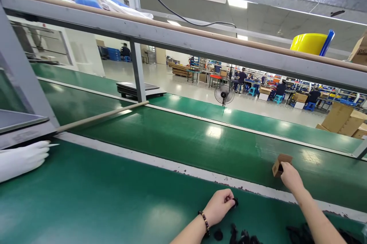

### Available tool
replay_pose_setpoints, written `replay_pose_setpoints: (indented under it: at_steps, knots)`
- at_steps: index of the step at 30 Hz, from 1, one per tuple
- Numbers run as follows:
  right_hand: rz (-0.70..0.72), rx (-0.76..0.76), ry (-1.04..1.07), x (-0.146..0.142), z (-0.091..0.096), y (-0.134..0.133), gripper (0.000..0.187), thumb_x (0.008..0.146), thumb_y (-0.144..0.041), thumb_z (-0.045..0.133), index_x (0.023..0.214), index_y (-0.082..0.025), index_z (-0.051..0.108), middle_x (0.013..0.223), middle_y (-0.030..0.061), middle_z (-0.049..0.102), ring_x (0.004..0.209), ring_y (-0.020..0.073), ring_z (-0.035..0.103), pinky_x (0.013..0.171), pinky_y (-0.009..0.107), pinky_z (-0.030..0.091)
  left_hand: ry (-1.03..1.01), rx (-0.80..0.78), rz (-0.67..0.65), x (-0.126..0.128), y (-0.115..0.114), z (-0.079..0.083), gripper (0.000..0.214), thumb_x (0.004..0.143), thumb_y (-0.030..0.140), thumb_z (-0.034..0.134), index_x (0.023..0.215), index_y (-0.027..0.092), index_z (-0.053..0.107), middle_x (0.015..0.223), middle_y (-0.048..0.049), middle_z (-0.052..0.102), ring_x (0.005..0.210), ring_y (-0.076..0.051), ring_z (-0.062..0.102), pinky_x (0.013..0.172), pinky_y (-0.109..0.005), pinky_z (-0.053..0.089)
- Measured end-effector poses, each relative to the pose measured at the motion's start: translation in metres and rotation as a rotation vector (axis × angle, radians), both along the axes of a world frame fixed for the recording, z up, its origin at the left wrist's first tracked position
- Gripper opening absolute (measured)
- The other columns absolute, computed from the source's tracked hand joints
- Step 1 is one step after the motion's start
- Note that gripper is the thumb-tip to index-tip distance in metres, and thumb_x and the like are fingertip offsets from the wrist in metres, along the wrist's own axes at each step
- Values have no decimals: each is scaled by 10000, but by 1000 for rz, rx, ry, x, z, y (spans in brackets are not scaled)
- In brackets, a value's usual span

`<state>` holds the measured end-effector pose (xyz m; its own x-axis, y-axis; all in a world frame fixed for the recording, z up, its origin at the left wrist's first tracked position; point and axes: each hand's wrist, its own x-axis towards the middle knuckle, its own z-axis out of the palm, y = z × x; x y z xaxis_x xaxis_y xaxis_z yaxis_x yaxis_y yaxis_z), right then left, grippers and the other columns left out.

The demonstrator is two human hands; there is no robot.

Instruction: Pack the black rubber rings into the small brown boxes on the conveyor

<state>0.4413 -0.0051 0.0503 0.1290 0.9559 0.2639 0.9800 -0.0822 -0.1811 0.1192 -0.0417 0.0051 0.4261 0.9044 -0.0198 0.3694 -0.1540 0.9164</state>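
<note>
The left hand [219, 206] pinches a small black piece [235, 202] between thumb and fingers just above the desk [114, 190], near its far edge. The right hand [291, 178] has its fingers bunched at the open box [276, 168] by the near edge of the belt [183, 140], though I cannot tell whether they grip its wall or something inside. A black disc [218, 235] and a dark heap [245, 238] lie on the desk, nearer the person than the pinched piece.
</note>
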Motion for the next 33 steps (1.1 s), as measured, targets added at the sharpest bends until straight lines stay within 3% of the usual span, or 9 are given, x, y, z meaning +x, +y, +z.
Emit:
replay_pose_setpoints:
  at_steps: [2, 4, 6, 8, 10, 15, 20, 25, 33]
  knots:
    - [56, 40, 57, -42, -2, -18, 371, 823, -146, 365, 1120, -106, 583, 1114, 159, 595, 1039, 252, 540, 883, 346, 409, -88, -31, 21, 2, 1, -3, 89, 691, 240, 502, 634, 177, 477, 536, 59, 452, 532, -103, 426, 519, -214, 311]
    - [224, 2, 164, -91, -11, -38, 375, 846, -274, 430, 1201, -200, 527, 1118, 68, 599, 846, 159, 601, 758, 250, 469, -200, -95, 38, 5, 1, -7, 110, 690, 274, 516, 656, 178, 474, 521, 63, 461, 490, -96, 440, 480, -205, 318]
    - [426, -98, 604, -134, -22, -55, 472, 816, -320, 499, 1272, -207, 451, 1130, 70, 587, 654, 123, 594, 595, 240, 478, -306, -164, 54, 8, 2, -11, 163, 685, 324, 544, 678, 179, 470, 483, 74, 456, 423, -85, 426, 422, -195, 309]
    - [479, -157, 838, -163, -31, -64, 383, 783, -332, 539, 1134, -181, 555, 937, 49, 644, 554, 120, 562, 515, 239, 444, -392, -214, 61, 10, 2, -13, 231, 668, 376, 583, 680, 179, 464, 441, 82, 453, 369, -79, 414, 382, -190, 308]
    - [476, -159, 905, -176, -39, -65, 237, 760, -302, 536, 931, -163, 624, 748, 24, 648, 550, 139, 564, 516, 243, 437, -470, -261, 44, 11, 1, -13, 290, 656, 424, 611, 671, 174, 466, 422, 72, 477, 357, -85, 446, 379, -195, 335]
    - [401, -34, 728, -152, -37, -51, 180, 702, -262, 485, 762, -184, 635, 676, 22, 647, 605, 173, 590, 560, 262, 465, -602, -373, -9, 10, -2, -11, 347, 670, 439, 623, 805, 134, 526, 594, -10, 618, 499, -122, 592, 475, -223, 429]
    - [176, 172, 530, -82, 4, -6, 275, 732, -332, 428, 872, -199, 623, 922, 78, 635, 865, 240, 572, 808, 362, 434, -537, -351, -9, 10, -1, -14, 301, 660, 332, 640, 854, 125, 539, 677, -15, 623, 547, -116, 598, 529, -246, 457]
    - [32, 193, 369, -34, 30, 28, 368, 664, -290, 457, 969, -166, 621, 1011, 127, 611, 951, 319, 543, 806, 441, 411, -526, -336, -53, 11, 0, -19, 269, 661, 325, 630, 815, 124, 540, 641, -1, 596, 530, -114, 581, 515, -249, 445]
    - [7, 229, 382, -46, 22, -14, 390, 778, -403, 379, 994, -167, 603, 1014, 105, 637, 918, 254, 582, 785, 365, 447, -517, -335, -49, 13, 0, -22, 276, 674, 362, 633, 803, 135, 543, 616, 11, 590, 519, -108, 575, 513, -242, 441]
